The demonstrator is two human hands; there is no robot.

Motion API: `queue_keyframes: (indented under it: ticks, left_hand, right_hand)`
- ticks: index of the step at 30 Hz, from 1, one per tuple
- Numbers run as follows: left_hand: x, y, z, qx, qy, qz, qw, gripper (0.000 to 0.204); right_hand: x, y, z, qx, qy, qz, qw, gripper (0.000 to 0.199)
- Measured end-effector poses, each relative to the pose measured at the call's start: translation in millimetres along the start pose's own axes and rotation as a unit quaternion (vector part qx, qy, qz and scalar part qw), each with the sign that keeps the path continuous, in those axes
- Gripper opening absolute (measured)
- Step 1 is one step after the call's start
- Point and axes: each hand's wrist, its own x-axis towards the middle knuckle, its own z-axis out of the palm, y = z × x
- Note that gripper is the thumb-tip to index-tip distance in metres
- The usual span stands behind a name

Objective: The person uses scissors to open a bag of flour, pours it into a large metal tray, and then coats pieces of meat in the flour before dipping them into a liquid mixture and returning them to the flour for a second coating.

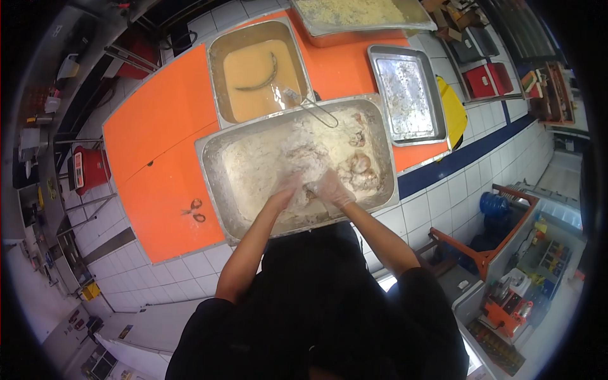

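Both my hands are inside a large metal pan point(212, 166) of white flour point(247, 171). A flour-covered clump of what look like meat pieces point(306, 157) lies between them at the pan's middle. My left hand point(289, 189), in a thin clear glove, is curled against the clump's near left side. Gloved as well, my right hand point(330, 189) bends its fingers round the clump's right side. Flour and blur partly hide the fingertips. More brownish, partly floured pieces point(361, 166) rest along the pan's right side.
Behind stands a pan of orange-yellow liquid point(244, 69) with a curved dark handle in it. A wire-handled strainer point(320, 113) lies across the two rims. An empty-looking tray point(411, 95) is at right, a crumb-filled pan point(354, 16) farther back. Scissors point(198, 211) lie on the orange table point(152, 183).
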Motion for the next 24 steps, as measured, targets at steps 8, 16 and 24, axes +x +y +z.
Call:
queue_keyframes:
  ticks: [8, 16, 24]
  left_hand:
    - [-36, 70, 37, 0.183, -0.063, 0.056, 0.98, 0.052]
    - [-7, -30, -37, 0.525, -0.165, 0.089, 0.83, 0.056]
    - [-18, 21, 16, 0.449, -0.1, 0.058, 0.886, 0.083]
  right_hand:
    - [-17, 12, -95, -0.265, -0.053, 0.255, 0.928, 0.041]
    - [-63, 21, -48, -0.274, -0.105, 0.254, 0.921, 0.034]
    - [-28, 20, -9, -0.185, -0.092, 0.174, 0.963, 0.033]
